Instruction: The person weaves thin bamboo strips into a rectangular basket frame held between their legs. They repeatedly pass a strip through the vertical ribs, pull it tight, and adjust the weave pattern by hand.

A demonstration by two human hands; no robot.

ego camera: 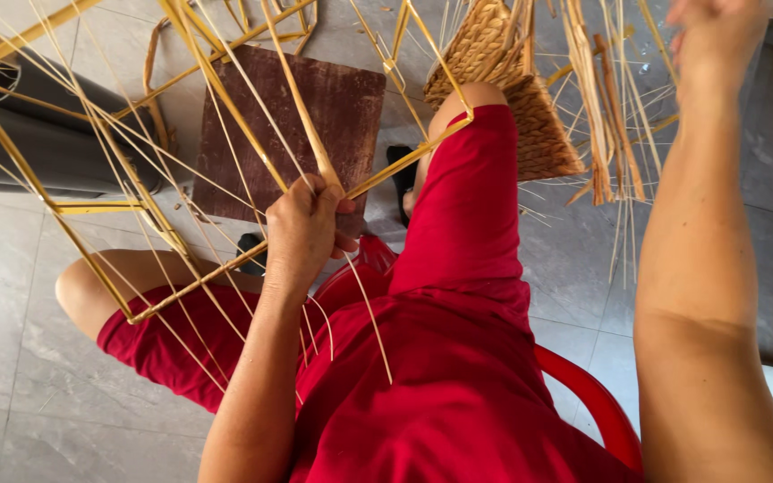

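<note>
My left hand (304,231) grips a yellow cane frame (225,89) at the point where a thick upright rod meets its lower bar, above my lap. Several thin pale cane strands (149,228) run slantwise across the frame and trail past my knees. My right hand (716,36) is raised high at the upper right, fingers closed; thin strands hang close by it, but what it holds is cut off by the frame edge. I sit in red clothes on a red plastic chair (597,402).
A woven basket panel (530,98) with loose cane ends leans beyond my right knee. A dark brown board (333,107) lies on the grey tiled floor (11,358). Dark grey pipes (38,134) lie at the left. A black sandal (400,174) sits by my foot.
</note>
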